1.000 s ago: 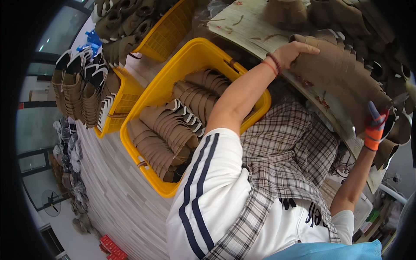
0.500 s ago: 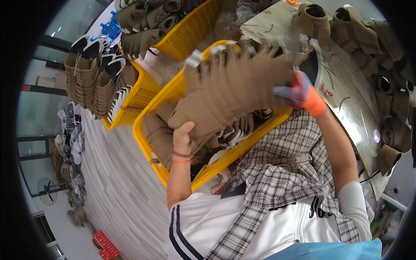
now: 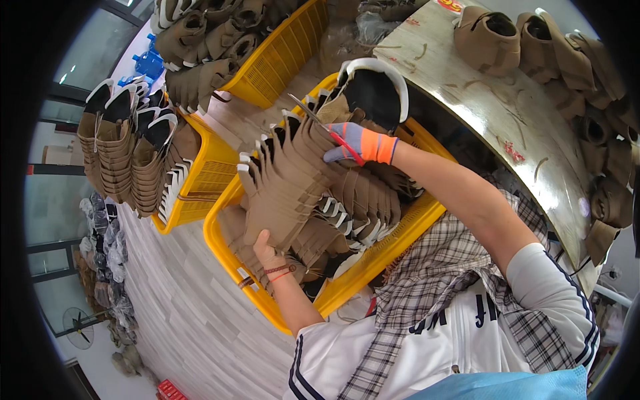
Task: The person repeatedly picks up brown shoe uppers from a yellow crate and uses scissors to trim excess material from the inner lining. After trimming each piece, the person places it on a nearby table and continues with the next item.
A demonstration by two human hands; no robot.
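A curved stack of brown shoe uppers point(image 3: 283, 193) with white and black linings leans over a yellow plastic crate point(image 3: 387, 260). My bare left hand point(image 3: 265, 251) grips the lower end of the stack, thumb on its face. My right hand point(image 3: 359, 143), in a grey and orange glove, is closed round red-handled scissors point(image 3: 307, 110) at the stack's upper end. The blades point up and left, along the edges of the uppers. Just beyond the glove, one upper with a black lining and white rim point(image 3: 377, 93) stands open. More brown uppers point(image 3: 367, 197) lie inside the crate.
A worktable point(image 3: 467, 100) with thread scraps and brown uppers point(image 3: 490, 40) runs along the right. Two more yellow crates, one at left point(image 3: 207, 163) and one at the back point(image 3: 283, 57), stand beside piled uppers point(image 3: 113, 150). A fan point(image 3: 78, 327) stands at far left.
My right hand has moved left with the scissors, away from the table side. The stack has swung to a steeper lean and its far end has come left, uncovering uppers in the crate.
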